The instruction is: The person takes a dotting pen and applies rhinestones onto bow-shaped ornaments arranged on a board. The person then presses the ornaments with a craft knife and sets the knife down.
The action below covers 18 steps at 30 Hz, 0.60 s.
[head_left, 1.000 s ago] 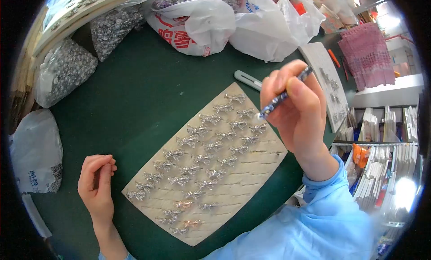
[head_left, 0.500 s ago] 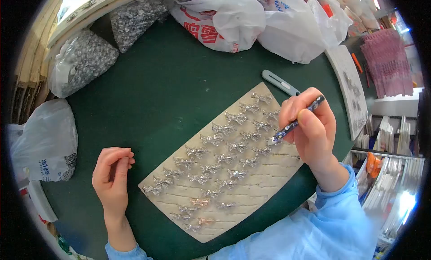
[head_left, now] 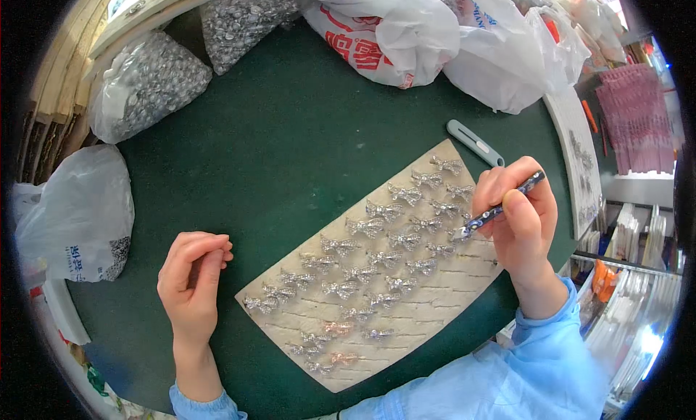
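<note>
A pale slotted board [head_left: 428, 304] lies aslant on the green table, carrying rows of silver bow-shaped ornaments [head_left: 384, 259] and a couple of coppery ones [head_left: 338, 328]. In my right hand [head_left: 523, 220], pinched between thumb and fingers, is a dark patterned pen-shaped tool [head_left: 500, 210]. Its pale tip points down over the board's right part, close by the bows at the end of a row. My left hand [head_left: 194, 278] rests left of the board, apart from it, with fingers curled in and thumb against them; nothing shows in it.
A grey utility knife [head_left: 475, 143] lies beyond the board's far corner. Bags of small shiny pieces [head_left: 156, 86] and white plastic bags [head_left: 388, 39] line the table's back and left. Another long board [head_left: 573, 159] lies at the right edge, near shelves of white packets [head_left: 631, 297].
The view has shifted, so the board and bags sit further right in it. Both hands keep nearly the same pose, and the tool's tip stays over the same part of the board.
</note>
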Available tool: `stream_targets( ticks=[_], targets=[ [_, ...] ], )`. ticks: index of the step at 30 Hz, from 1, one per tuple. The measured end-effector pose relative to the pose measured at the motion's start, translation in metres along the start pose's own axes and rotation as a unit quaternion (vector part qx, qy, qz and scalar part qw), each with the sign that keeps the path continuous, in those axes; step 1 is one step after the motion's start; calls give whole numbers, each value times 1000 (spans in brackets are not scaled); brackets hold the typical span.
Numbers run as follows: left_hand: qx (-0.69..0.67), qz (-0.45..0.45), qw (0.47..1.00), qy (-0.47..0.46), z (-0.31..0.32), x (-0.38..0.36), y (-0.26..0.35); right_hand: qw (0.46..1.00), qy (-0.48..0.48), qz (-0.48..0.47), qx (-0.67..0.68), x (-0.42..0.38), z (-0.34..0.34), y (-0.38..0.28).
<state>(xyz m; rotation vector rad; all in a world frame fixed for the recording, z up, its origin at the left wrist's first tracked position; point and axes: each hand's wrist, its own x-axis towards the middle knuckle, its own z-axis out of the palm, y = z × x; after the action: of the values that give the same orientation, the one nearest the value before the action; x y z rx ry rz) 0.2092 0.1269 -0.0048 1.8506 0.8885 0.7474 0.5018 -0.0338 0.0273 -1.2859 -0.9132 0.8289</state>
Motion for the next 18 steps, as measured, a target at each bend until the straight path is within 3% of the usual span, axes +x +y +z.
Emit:
stream_targets(
  ticks=[4,18],
  targets=[
    [12,-8,999,-30,-4,0,1,1000,-10,-15,-12,1,-1,0],
    [7,6,1000,-4,-1,1,1,999,-24,-25,6,2,-3,-1]
  ],
)
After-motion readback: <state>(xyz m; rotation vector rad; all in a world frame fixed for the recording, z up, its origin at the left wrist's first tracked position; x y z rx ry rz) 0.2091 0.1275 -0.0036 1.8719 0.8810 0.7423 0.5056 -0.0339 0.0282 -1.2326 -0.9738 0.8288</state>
